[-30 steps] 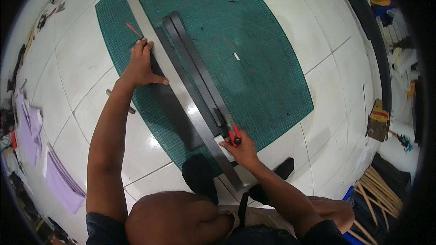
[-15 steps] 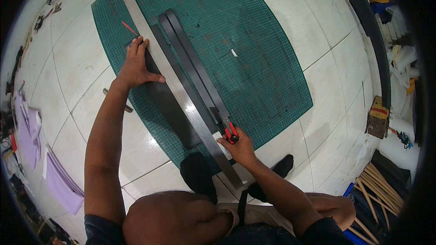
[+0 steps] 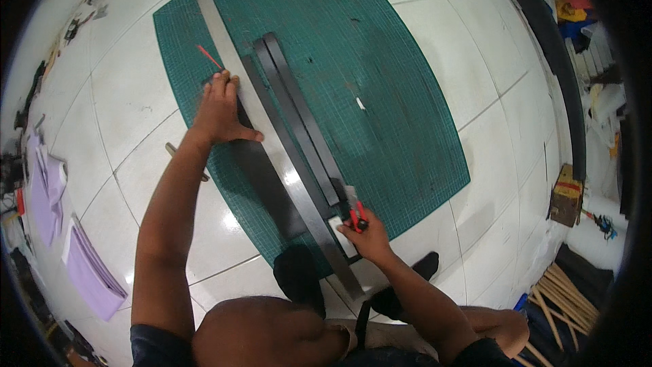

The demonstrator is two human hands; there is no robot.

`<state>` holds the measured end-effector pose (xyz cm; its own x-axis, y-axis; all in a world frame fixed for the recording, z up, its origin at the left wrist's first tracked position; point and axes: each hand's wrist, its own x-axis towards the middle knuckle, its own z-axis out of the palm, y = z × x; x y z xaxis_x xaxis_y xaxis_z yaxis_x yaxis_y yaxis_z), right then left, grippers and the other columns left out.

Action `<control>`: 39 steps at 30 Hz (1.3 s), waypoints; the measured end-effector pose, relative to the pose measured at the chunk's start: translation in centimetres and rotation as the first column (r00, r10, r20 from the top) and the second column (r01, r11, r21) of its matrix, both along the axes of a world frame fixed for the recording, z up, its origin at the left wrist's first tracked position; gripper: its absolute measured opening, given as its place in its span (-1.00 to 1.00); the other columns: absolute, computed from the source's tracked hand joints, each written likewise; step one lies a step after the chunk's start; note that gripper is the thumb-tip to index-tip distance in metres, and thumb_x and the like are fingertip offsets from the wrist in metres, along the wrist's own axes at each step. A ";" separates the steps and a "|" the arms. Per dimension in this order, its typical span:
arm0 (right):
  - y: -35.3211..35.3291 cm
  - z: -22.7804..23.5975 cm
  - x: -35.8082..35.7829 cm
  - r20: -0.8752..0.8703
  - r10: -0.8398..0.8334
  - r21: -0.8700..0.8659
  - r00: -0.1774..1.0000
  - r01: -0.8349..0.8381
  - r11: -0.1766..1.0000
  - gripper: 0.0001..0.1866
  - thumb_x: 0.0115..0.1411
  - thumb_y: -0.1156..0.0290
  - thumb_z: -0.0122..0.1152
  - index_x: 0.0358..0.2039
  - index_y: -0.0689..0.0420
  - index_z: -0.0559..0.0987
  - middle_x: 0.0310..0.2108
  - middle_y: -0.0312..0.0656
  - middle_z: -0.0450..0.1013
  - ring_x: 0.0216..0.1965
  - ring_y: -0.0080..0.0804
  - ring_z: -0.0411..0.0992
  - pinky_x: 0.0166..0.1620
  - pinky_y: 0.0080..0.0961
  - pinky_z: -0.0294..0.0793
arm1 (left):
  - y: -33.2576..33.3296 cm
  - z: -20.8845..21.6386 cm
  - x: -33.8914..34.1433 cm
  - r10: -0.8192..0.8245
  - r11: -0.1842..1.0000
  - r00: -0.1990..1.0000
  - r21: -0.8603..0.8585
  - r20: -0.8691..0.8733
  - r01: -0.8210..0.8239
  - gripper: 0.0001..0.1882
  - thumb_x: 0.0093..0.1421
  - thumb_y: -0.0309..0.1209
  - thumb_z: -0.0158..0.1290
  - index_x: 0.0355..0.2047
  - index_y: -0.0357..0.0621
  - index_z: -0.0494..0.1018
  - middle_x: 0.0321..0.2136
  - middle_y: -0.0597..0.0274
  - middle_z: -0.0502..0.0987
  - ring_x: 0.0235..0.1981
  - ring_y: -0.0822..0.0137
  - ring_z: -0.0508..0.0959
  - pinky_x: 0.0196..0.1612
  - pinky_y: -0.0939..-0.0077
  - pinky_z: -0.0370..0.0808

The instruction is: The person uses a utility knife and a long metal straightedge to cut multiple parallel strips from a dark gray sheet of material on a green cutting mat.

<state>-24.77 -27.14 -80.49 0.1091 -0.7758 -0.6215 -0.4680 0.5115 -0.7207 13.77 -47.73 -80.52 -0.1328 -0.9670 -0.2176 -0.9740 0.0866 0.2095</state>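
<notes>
A green cutting mat (image 3: 380,61) lies on the white tiled floor. A long metal ruler (image 3: 224,47) runs diagonally across it. My left hand (image 3: 221,109) presses flat on the ruler and on a black sheet (image 3: 265,183) under it. Two cut black strips (image 3: 299,115) lie side by side just right of the ruler. My right hand (image 3: 370,234) grips a red utility knife (image 3: 356,212) at the near end of the strips, blade beside the ruler's edge. A red pen (image 3: 208,57) rests on the mat just beyond my left fingers.
Purple sheets (image 3: 88,272) lie on the floor at the left. A small brown box (image 3: 565,194) and a bundle of wooden sticks (image 3: 570,299) sit at the right. A long dark strip (image 3: 550,41) runs along the far right. A small white scrap (image 3: 360,103) lies on the mat.
My right hand with the knife has stayed at the near end of the ruler, sliding slightly nearer. My left hand keeps pressing on the ruler; the view has shifted a little.
</notes>
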 end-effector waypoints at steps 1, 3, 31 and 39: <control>-0.1 0.1 -1.0 -0.107 0.002 -0.057 0.994 -0.008 0.998 -0.53 0.19 0.15 0.44 -0.12 0.25 0.50 -0.31 -0.08 0.58 -0.26 -0.25 0.58 -0.13 -0.32 0.54 | -0.2 0.5 -0.5 -0.001 1.000 0.999 0.015 0.051 0.000 0.59 -0.54 0.33 0.49 0.36 -0.46 0.06 0.38 -0.34 0.03 0.44 -0.25 0.00 0.46 -0.11 -0.03; -0.5 0.4 -2.6 -0.312 -0.012 -0.155 0.950 -0.039 0.987 -0.49 0.20 0.10 0.42 -0.09 0.26 0.49 -0.27 -0.06 0.56 -0.25 -0.22 0.57 -0.11 -0.31 0.53 | -0.1 1.4 -1.3 -0.005 0.998 0.988 0.061 0.154 -0.004 0.58 -0.53 0.38 0.47 0.35 -0.45 0.07 0.38 -0.34 0.05 0.45 -0.24 0.00 0.46 -0.13 -0.05; -26.4 3.9 25.9 -0.448 0.437 -0.191 0.780 -0.561 0.805 -0.64 0.37 0.33 -0.08 0.02 0.35 0.35 -0.02 0.26 0.52 0.05 0.19 0.50 0.12 0.00 0.47 | -0.5 1.9 -1.6 0.040 0.974 0.985 0.214 0.169 -0.076 0.67 -0.48 0.27 0.51 0.45 -0.36 -0.19 0.47 -0.19 -0.14 0.50 -0.06 -0.12 0.46 0.07 0.04; -27.1 5.3 24.7 -0.412 0.544 -0.036 0.731 -0.610 0.792 -0.55 0.25 0.42 0.13 0.10 0.30 0.32 0.07 0.26 0.46 0.13 0.18 0.45 0.19 -0.03 0.42 | -1.2 3.1 -2.1 0.039 0.956 0.980 0.277 0.195 -0.093 0.64 -0.44 0.23 0.51 0.45 -0.36 -0.21 0.48 -0.17 -0.17 0.51 -0.03 -0.11 0.46 0.08 0.05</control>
<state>-0.03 -54.26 -75.20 0.3624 -0.7275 -0.5826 -0.8749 -0.0500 -0.4818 11.66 -48.98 -77.44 -0.0018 -0.8669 -0.4985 -0.9994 -0.0158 0.0311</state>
